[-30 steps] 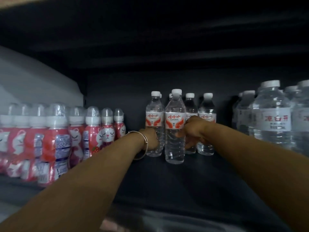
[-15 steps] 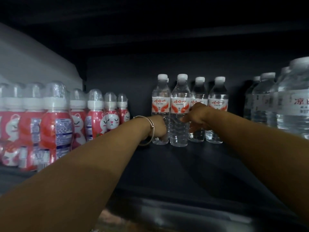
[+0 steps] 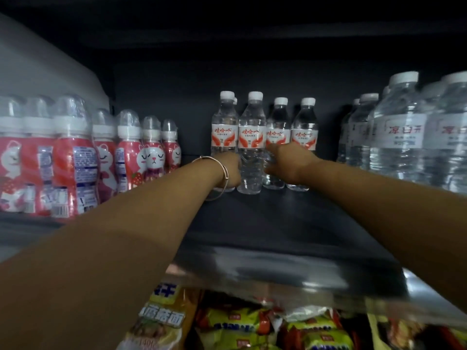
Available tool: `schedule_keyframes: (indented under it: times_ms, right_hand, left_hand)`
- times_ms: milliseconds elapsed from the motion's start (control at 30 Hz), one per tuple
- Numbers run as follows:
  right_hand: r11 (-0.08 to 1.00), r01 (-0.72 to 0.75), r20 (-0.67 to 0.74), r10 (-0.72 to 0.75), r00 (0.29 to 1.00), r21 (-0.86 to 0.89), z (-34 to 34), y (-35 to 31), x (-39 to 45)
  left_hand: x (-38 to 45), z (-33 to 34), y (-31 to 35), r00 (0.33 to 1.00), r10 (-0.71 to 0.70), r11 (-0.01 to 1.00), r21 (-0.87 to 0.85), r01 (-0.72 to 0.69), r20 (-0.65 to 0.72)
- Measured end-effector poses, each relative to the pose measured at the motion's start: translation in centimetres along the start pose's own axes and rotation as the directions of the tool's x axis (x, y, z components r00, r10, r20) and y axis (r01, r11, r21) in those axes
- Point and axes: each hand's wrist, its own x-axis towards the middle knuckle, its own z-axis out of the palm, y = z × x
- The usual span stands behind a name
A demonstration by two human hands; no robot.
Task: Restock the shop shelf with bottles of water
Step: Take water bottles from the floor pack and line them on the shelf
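Gripping two red-labelled water bottles [image 3: 251,147] with left hand [image 3: 231,170] and right hand [image 3: 285,164] at shelf [image 3: 278,223] rear; restocking appearing barely begun, front standing largely bare.

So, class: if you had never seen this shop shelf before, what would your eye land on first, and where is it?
First, the two bare arms reaching in, the left hand and right hand at the small water bottles standing at the back of the dark shelf. Next, the bright red drink bottles with cartoon faces along the left. Larger water bottles crowd the right, and snack packets lie below.
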Motion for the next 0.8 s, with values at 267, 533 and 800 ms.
schedule_keyframes:
  times_ms: [267,533,800]
  right_hand:
    - [0.974,0.071,-0.037,-0.081,0.996,-0.214,-3.2,2.4,-11.2]
    - [0.978,0.116,-0.290,-0.163,0.943,-0.173,-2.8,5.4,-28.5]
    - [0.968,0.224,-0.218,-0.243,0.945,-0.109,12.2,9.6,-45.8]
  left_hand:
    - [-8.2,0.1,7.9,0.981,0.096,0.995,0.013,-0.095,-0.170]
    - [-21.9,7.8,15.2,0.873,0.202,0.978,0.040,-0.206,-0.443]
    - [-33.9,26.1,17.2,0.931,0.143,0.989,0.006,-0.150,-0.335]
